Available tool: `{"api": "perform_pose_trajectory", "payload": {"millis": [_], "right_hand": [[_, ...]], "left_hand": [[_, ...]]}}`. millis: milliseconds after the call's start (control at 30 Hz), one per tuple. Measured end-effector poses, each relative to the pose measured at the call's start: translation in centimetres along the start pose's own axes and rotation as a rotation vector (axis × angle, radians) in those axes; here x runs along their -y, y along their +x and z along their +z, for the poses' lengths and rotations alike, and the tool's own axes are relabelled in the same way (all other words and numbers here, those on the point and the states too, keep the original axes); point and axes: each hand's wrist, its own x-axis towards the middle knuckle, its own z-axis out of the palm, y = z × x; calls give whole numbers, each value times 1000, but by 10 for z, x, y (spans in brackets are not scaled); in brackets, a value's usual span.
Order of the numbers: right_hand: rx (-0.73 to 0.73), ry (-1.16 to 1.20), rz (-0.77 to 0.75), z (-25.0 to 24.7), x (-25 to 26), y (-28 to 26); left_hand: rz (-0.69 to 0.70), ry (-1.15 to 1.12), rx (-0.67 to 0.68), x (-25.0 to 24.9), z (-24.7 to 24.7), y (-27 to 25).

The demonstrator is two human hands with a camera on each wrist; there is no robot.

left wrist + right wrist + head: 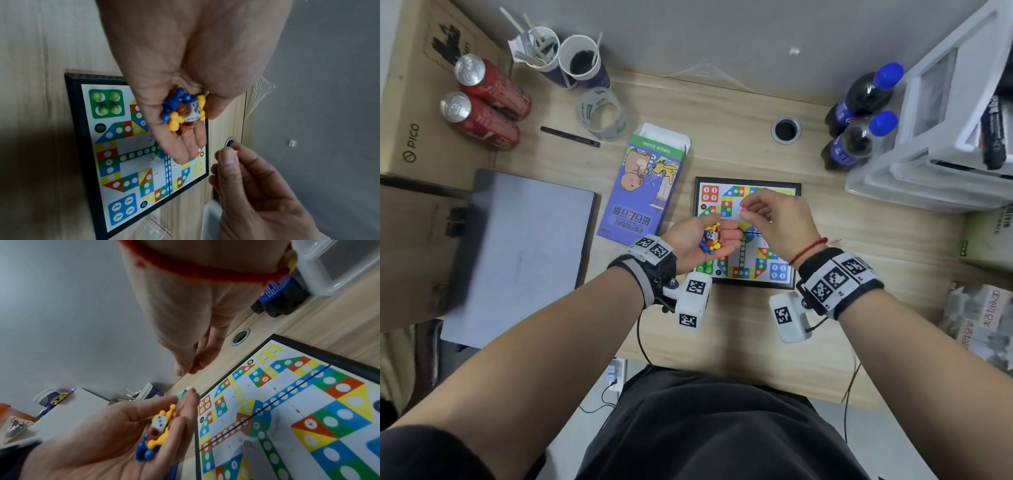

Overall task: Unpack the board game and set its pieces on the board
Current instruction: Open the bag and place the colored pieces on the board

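The square flight-chess board point(748, 180) lies flat on the wooden desk, and four green pawns point(107, 103) stand in its green corner. My left hand point(722, 228) hovers palm up over the board's left side. It carries a pile of blue, yellow and red pawns point(708, 242) with a white die point(192, 112) on top. My right hand point(746, 210) is above the board's far half and pinches one red pawn point(744, 208) between thumb and fingertip. The purple game box point(643, 192) lies open to the left of the board.
Two red cans point(482, 102), paper cups point(565, 58), a tape roll point(602, 113) and a black pen point(570, 137) stand at the back left. A grey laptop point(517, 253) lies at the left. Cola bottles point(863, 116) and white plastic drawers point(945, 137) crowd the right. A cable hole point(786, 130) sits behind the board.
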Motion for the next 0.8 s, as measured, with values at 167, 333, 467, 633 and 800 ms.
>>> {"api": "perform_pose_trajectory", "payload": {"millis": [167,333,467,633,800], "right_hand": [[26,-12,15,6,-7,22],[42,-92,14,21,-4,49],[95,-181,-9,40,0,71],[148,-200,-20,63,0,78],[146,-210,-7,74,1,78]], "left_hand": [[13,28,-78,-11,-12,3],[22,-97,-109,-20,-28,1],[3,-117,-63,-26,-41,0],[-9,-210,-15,-30,-57,7],[18,-264,25,-32,-62,12]]}}
